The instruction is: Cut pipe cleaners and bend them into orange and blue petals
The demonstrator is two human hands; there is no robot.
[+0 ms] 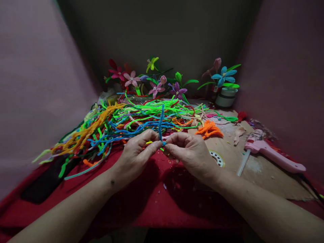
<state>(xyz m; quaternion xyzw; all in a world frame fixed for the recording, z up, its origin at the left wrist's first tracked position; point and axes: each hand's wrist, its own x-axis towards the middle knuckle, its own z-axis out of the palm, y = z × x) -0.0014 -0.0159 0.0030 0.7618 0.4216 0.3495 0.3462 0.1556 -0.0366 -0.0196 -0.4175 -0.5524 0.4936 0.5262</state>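
A blue pipe cleaner [161, 122] rises upright between my two hands, its lower end bent near the fingertips. My left hand [140, 148] pinches it between thumb and forefinger. From the other side, my right hand [191, 153] grips the short bent end with thumb and fingers. Both hands are above the red cloth [152, 212], fingertips almost touching. Just behind them spreads a big heap of loose pipe cleaners [152, 114] in green, blue, orange and other colours. Part of the held piece is hidden by the fingers.
On the right, a pink hot glue gun [275, 153] lies on cardboard [263, 182], near an orange pipe-cleaner bundle [209, 129] and a white holed disc [217, 158]. Pipe-cleaner flowers [157, 89] line the back. A jar [226, 97] stands back right; a dark flat object [48, 184] lies left.
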